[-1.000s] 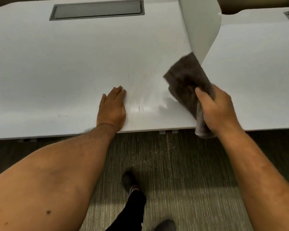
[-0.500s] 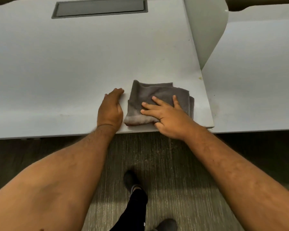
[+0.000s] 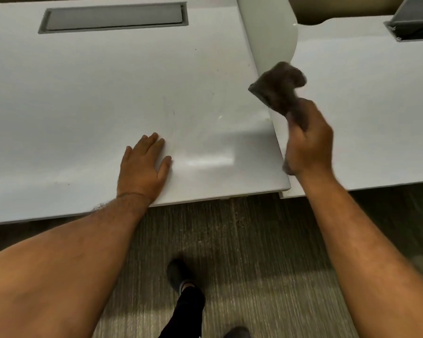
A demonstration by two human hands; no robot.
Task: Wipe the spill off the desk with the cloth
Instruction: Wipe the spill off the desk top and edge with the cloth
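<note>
Grey cloth (image 3: 277, 87), pressed flat beside the left hand (image 3: 143, 167) a moment earlier, was now lifted clear of the desk (image 3: 88, 98), bunched in the closed right hand (image 3: 308, 142). The left hand lay open and flat, holding nothing. A wet sheen (image 3: 205, 159) between the hands suggested another pass was needed.

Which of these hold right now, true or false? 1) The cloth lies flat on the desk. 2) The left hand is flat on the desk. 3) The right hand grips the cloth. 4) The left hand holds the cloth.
1) False: the cloth is lifted clear of the desk.
2) True: the left hand rests palm down near the front edge.
3) True: the right hand holds it bunched.
4) False: the left hand is empty.
</note>
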